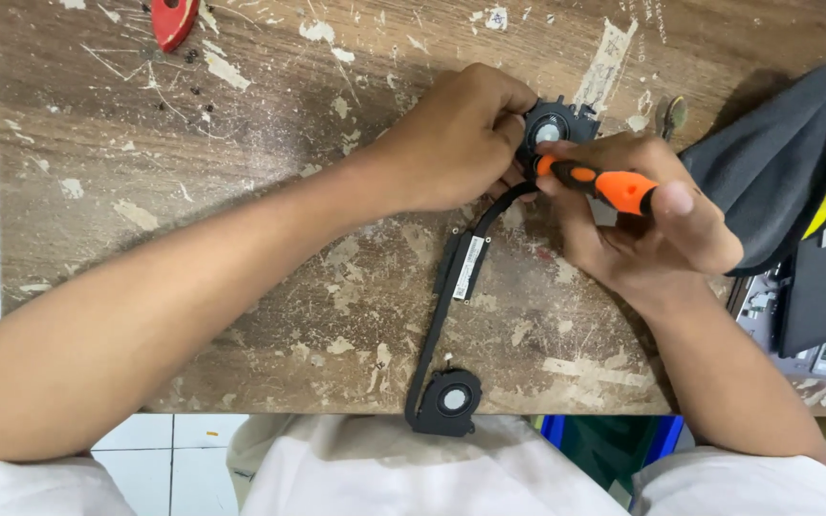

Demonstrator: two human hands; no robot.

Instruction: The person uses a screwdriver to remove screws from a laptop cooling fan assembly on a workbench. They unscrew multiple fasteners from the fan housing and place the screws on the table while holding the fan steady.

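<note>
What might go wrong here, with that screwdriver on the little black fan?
The orange-handled screwdriver in the right hand might slip off the upper black fan that the left hand steadies. The lower black fan overhangs the scratched wooden table edge, so a tug could perhaps drag it off.

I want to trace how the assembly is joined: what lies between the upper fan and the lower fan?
In the head view, a black heat pipe runs from the upper fan to the lower fan, carrying a white-labelled plate.
</note>
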